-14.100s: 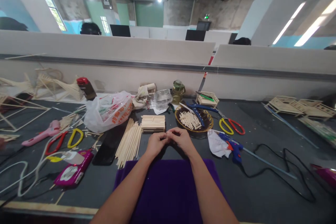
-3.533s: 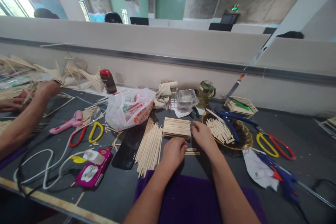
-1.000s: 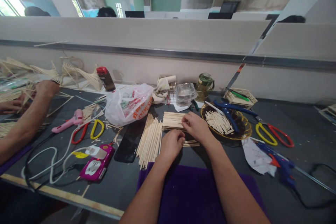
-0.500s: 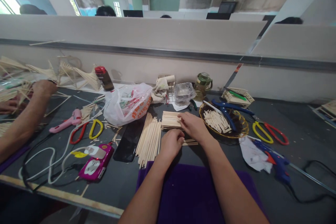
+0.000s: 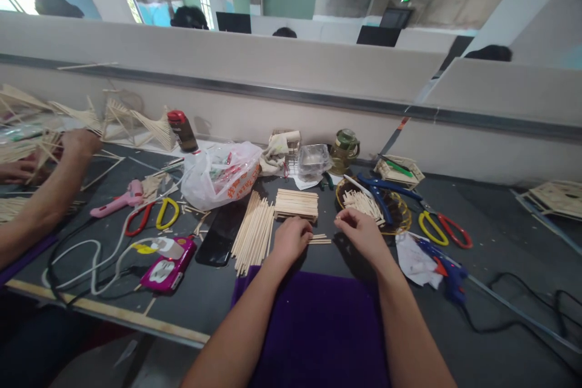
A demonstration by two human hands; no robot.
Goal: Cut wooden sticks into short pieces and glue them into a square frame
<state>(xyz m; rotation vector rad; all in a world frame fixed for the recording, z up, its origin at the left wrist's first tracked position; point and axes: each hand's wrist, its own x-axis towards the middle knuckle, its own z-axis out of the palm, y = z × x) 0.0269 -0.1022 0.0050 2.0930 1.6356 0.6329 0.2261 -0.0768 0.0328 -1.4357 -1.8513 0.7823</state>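
Note:
My left hand (image 5: 291, 241) rests on the dark table with its fingers curled together, beside a few short wooden sticks (image 5: 321, 239). What its fingertips hold, if anything, is hidden. Just behind it sits a small slatted block of wooden sticks (image 5: 296, 204) laid side by side. My right hand (image 5: 362, 233) is raised to the right of the block, thumb and forefinger pinched; a tiny pale bit at the tips is too small to name. Close by stands a yellow-rimmed basket (image 5: 406, 218) holding short stick pieces (image 5: 362, 205). A bundle of long sticks (image 5: 253, 235) lies left of my left hand.
Blue-handled pliers (image 5: 382, 203) lie across the basket. Scissors (image 5: 448, 229) and a blue glue gun (image 5: 450, 276) lie to the right. Leftward are a phone (image 5: 219, 236), a plastic bag (image 5: 218, 179), a pink glue gun (image 5: 120, 199) and a co-worker's arm (image 5: 54, 194).
My right hand has left the slatted block and moved right, toward the basket. My left hand stays near the short sticks. The view has shifted slightly.

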